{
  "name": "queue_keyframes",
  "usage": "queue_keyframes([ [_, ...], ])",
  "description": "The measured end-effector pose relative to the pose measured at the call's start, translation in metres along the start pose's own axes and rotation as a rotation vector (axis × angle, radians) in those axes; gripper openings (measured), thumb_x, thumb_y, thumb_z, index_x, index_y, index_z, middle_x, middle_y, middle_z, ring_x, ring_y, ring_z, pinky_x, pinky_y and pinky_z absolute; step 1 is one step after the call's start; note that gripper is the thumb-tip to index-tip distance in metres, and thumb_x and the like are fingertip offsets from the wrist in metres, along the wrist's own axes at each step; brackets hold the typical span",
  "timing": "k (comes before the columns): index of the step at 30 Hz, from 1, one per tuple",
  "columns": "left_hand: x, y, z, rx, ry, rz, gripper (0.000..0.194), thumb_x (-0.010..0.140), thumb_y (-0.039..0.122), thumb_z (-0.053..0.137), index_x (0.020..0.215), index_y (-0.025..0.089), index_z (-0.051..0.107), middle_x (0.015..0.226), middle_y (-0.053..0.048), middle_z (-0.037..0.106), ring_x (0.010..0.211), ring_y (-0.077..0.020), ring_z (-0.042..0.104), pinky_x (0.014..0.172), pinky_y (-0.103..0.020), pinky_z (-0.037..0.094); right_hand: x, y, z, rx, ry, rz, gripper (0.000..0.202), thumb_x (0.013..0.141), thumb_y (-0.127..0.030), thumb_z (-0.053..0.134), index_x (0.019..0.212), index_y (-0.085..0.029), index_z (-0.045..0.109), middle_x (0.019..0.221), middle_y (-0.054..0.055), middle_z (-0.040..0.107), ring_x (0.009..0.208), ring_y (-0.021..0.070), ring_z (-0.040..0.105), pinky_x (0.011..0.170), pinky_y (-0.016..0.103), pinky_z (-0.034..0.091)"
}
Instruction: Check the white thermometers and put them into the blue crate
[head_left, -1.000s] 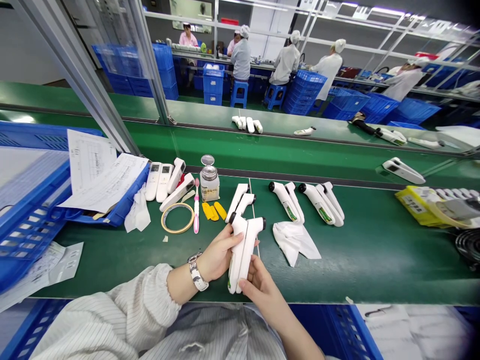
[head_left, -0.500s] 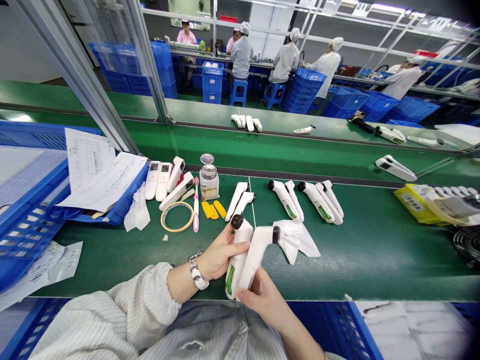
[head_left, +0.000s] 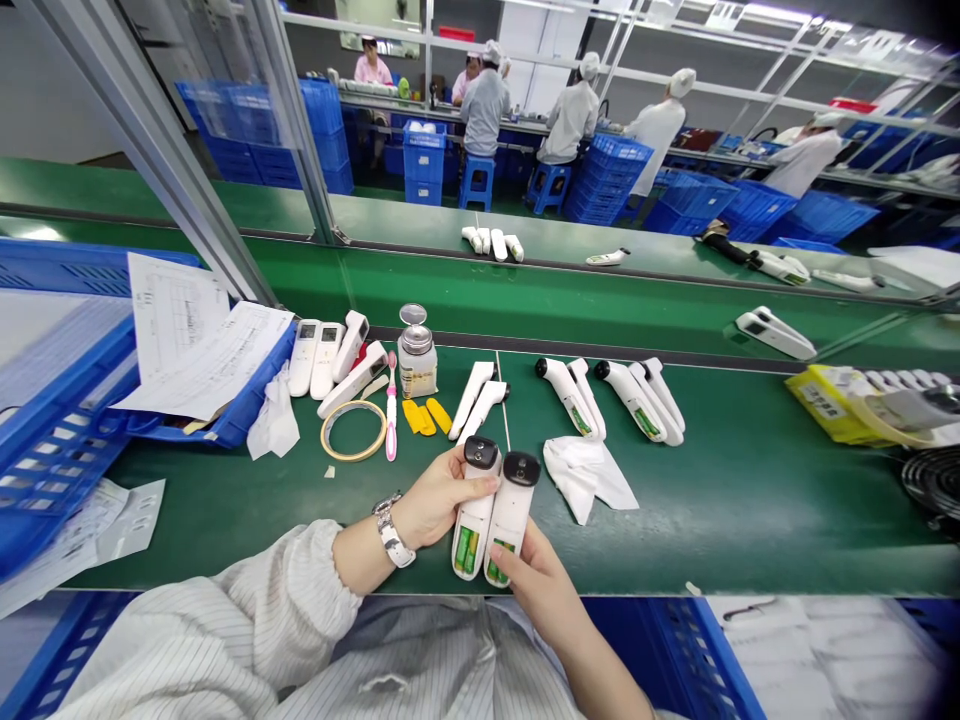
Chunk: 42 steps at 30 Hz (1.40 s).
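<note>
My left hand (head_left: 433,498) grips a white handheld thermometer (head_left: 475,503) by its side. My right hand (head_left: 538,583) holds a second white thermometer (head_left: 511,513) from below. The two stand side by side above the green bench (head_left: 750,510), dark sensor heads up, open battery bays with green cells facing me. A white cloth (head_left: 589,474) lies just right of them. Two more white thermometers (head_left: 478,397) lie right behind, and further pairs (head_left: 574,395) (head_left: 642,400) lie to the right.
A tape ring (head_left: 353,431), pink toothbrush (head_left: 391,405), yellow pieces (head_left: 424,415) and a small dispenser bottle (head_left: 417,353) sit at centre left. A blue crate (head_left: 67,420) with papers (head_left: 210,360) stands left; a yellow box (head_left: 832,405) right. Capped workers sit beyond the green conveyor (head_left: 540,295).
Both hands have turned the two thermometers so the heads point up and the open battery bays face me; earlier they were seen from the side, splayed apart.
</note>
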<state>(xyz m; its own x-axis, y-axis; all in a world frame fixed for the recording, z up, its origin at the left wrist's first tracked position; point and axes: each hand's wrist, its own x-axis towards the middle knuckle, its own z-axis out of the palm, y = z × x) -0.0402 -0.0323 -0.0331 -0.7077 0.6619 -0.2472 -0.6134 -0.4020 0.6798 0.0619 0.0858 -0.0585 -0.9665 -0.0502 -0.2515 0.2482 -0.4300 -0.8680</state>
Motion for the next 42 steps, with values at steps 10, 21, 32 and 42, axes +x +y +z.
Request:
queue_keyframes([
  [10,0.004,0.000,-0.003,0.058,0.076,0.023,0.027,0.067,0.020,0.070,0.091,0.016,0.056,0.088,-0.002,0.063,0.082,-0.0145,0.058,0.080,-0.030,0.045,0.003,-0.013,0.005,0.285,0.042,0.123,0.044,0.077,-0.026,0.063,0.119,-0.021,0.052,0.111,0.008,0.063,0.101,0.0244,0.058,0.091,0.040,0.040],
  [21,0.005,0.000,-0.003,0.101,0.029,-0.006,0.043,0.067,0.010,0.065,0.108,0.018,0.050,0.100,-0.007,0.062,0.092,-0.0192,0.058,0.082,-0.033,0.044,0.009,-0.012,0.000,0.407,0.074,0.092,0.037,0.081,-0.033,0.058,0.114,-0.019,0.056,0.117,0.008,0.060,0.112,0.0254,0.051,0.099,0.043,0.034],
  [32,0.000,0.002,-0.001,0.083,-0.015,-0.004,0.043,0.068,0.011,0.067,0.106,0.020,0.049,0.097,-0.005,0.061,0.090,-0.0184,0.058,0.081,-0.034,0.044,0.003,-0.012,0.005,0.329,0.117,0.053,0.043,0.074,-0.034,0.066,0.114,-0.021,0.056,0.115,0.008,0.061,0.104,0.0249,0.056,0.093,0.041,0.039],
  [42,-0.001,0.003,0.002,0.085,-0.057,0.046,0.045,0.066,0.013,0.070,0.106,0.022,0.052,0.098,-0.004,0.061,0.093,-0.0178,0.057,0.085,-0.032,0.043,0.001,-0.009,0.006,0.296,0.113,-0.020,0.039,0.075,-0.033,0.066,0.111,-0.022,0.058,0.112,0.007,0.063,0.104,0.0263,0.057,0.091,0.043,0.040],
])
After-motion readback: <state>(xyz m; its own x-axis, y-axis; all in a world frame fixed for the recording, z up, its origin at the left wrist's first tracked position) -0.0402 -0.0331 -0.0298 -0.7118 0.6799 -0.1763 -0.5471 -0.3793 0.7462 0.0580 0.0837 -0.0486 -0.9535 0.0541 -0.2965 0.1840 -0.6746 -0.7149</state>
